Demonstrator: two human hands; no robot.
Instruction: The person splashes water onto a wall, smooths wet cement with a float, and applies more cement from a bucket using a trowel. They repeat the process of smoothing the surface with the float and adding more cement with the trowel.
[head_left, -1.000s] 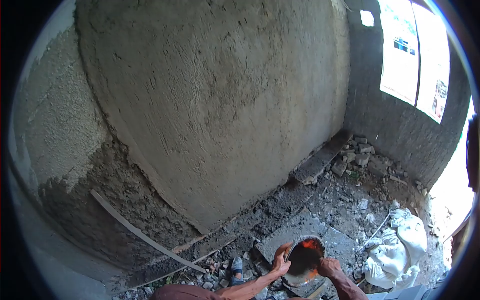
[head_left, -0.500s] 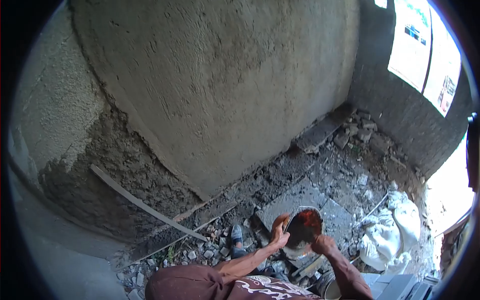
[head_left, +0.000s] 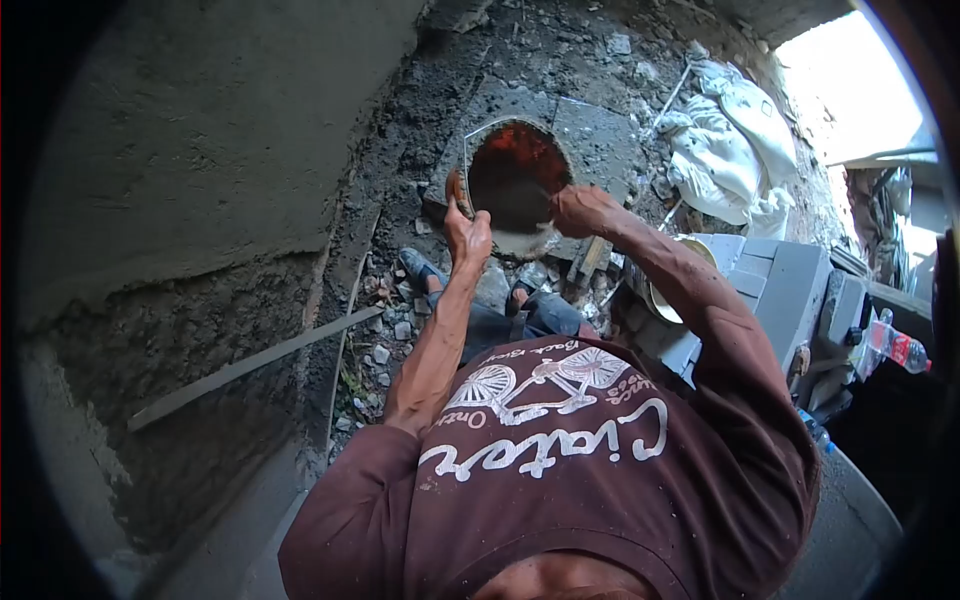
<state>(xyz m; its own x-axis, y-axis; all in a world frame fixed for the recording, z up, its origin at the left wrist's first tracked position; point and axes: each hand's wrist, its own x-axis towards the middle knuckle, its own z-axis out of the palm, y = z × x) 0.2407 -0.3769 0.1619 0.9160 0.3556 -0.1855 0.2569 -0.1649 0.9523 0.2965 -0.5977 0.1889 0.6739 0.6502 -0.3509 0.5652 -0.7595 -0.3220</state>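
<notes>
A round bucket (head_left: 515, 205), reddish inside with dark grey wet material, stands tilted toward me in front of my feet. My left hand (head_left: 468, 232) is closed at its left side, around the brown handle of a flat tool that looks like a plastering trowel (head_left: 455, 188). The tool's thin straight edge lies along the bucket's rim. My right hand (head_left: 585, 211) is closed at the bucket's right rim, fingers reaching over the opening. What it grips is hidden and slightly blurred.
A grey plastered wall (head_left: 220, 130) rises on the left, with a long straight strip (head_left: 250, 368) leaning near its base. White sacks (head_left: 725, 140) lie at the upper right. Grey blocks (head_left: 775, 275), a pale round container (head_left: 670, 300) and a plastic bottle (head_left: 900, 350) are at the right.
My view has tilted down, so the bucket and both hands appear higher and nearer, and my shirt fills the lower part. Both hands stay at the bucket.
</notes>
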